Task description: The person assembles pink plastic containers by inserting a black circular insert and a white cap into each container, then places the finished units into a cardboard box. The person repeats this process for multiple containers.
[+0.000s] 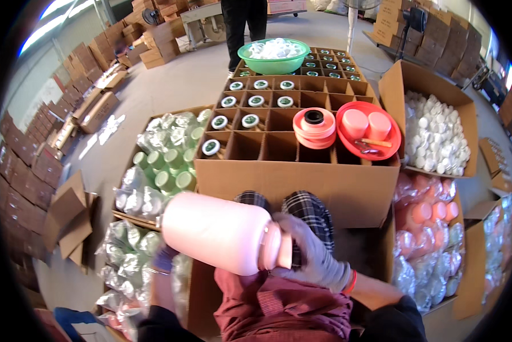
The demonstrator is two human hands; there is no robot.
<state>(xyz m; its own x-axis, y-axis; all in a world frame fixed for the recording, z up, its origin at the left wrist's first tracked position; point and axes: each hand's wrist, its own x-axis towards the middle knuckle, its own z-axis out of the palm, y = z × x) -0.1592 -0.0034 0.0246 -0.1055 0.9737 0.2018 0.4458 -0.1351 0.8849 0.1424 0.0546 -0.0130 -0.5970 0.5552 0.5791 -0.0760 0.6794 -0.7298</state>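
Note:
A large pink bottle (pixel 219 232), perhaps a vacuum flask body, lies tilted across my lap with its neck to the right. My left hand (pixel 163 259), in a dark bluish glove, supports its base end from below; most of those fingers are hidden behind the bottle. My right hand (pixel 318 256), in a grey glove, is closed around the neck end, where a tan plug-like piece (pixel 285 252) shows. Ahead stands a divided carton (pixel 296 185) with white-and-green capped tops (pixel 250 121) in several cells. Stacked pink rings (pixel 314 134) rest on its dividers.
A red basin (pixel 396 137) with pink cups and an orange-handled tool sits on the carton. Behind is a green basin (pixel 273 65) of white pieces. Cartons of wrapped green cups (pixel 166 181), pink cups (pixel 421 214) and white caps (pixel 438 137) flank me. A person (pixel 243 25) stands beyond.

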